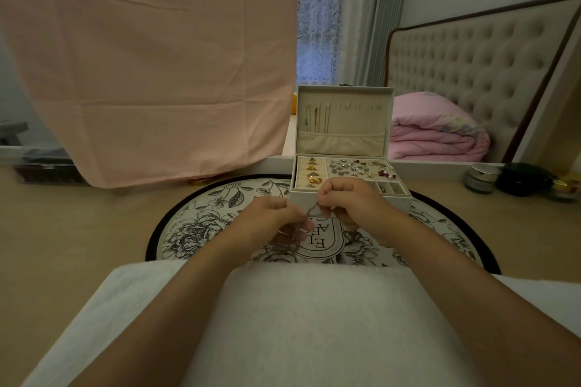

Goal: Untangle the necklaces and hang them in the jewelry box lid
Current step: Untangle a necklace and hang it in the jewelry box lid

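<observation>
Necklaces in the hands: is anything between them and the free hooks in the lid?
Nothing visible. Both the left hand and right hand pinch the tangled necklaces in front of the open jewelry box; the lid stands upright with its right-side hooks bare.

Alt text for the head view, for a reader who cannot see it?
Two bare hands, left hand and right hand, pinch a tangled necklace chain between them over a floral round mat. Behind stands an open jewelry box, several necklaces hanging in its lid.
</observation>
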A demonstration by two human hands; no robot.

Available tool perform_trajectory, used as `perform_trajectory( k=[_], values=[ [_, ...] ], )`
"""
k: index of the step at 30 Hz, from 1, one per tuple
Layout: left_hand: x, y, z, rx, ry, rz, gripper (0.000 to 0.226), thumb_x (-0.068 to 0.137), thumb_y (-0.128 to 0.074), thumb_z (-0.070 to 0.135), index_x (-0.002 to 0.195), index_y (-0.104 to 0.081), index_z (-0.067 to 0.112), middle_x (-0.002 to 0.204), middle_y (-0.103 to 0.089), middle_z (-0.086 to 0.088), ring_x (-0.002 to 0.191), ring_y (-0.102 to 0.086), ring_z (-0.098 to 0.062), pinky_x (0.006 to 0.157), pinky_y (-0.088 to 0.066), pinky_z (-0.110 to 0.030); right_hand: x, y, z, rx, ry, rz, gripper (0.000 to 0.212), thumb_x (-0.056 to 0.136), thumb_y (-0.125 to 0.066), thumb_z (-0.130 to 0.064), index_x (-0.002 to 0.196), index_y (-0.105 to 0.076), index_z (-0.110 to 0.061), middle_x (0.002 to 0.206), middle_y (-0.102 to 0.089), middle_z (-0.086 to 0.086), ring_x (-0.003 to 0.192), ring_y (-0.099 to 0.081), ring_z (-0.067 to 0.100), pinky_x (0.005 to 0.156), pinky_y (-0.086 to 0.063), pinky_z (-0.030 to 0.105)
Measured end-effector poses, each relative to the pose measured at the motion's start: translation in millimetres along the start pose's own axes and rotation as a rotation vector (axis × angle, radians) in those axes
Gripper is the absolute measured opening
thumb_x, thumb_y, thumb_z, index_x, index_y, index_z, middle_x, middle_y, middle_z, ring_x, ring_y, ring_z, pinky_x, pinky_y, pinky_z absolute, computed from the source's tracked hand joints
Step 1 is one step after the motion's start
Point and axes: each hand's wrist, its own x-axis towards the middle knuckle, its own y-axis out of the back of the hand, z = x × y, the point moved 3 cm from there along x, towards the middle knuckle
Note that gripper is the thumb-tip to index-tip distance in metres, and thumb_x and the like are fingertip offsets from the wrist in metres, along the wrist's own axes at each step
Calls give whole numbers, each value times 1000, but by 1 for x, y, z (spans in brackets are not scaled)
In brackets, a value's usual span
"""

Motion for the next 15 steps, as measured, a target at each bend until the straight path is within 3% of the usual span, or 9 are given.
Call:
perform_trajectory(
  k=[4, 7, 11, 15],
  values=[
    [2, 5, -5, 29, 26, 23, 23, 100, -52, 17, 101, -71, 6, 100, -75, -9, 94, -69, -21, 87, -53, -37, 2, 1, 2, -43, -4, 24, 19, 98, -58, -10, 80, -65, -12, 63, -59, 4, 39, -34, 6, 38, -28, 17],
    [3, 7, -7, 23, 14, 36, 26, 102, -47, 18, 95, -68, 6, 92, -71, -12, 89, -65, -22, 88, -52, -40, 3, 0, 4, -149, 29, 77, 15, 100, -59, -14, 87, -68, -13, 58, -58, -4, 40, -41, 0, 41, -34, 11],
    [-1, 6, -5, 143, -10, 18, 32, 106, -41, 26, 87, -58, 6, 72, -61, -7, 67, -59, -19, 64, -52, -28, 7, -1, 6, -168, 89, 150, 15, 101, -57, -18, 89, -65, -19, 57, -50, -10, 47, -43, 1, 48, -38, 15],
    [-1, 9, -2, 170, -48, 103, 36, 105, -41, 27, 81, -57, 5, 73, -60, -9, 58, -59, -10, 56, -48, -16, 8, 1, 6, -222, 119, 171, 13, 101, -56, -22, 92, -65, -22, 64, -49, -3, 55, -42, 9, 54, -39, 24]
  ],
)
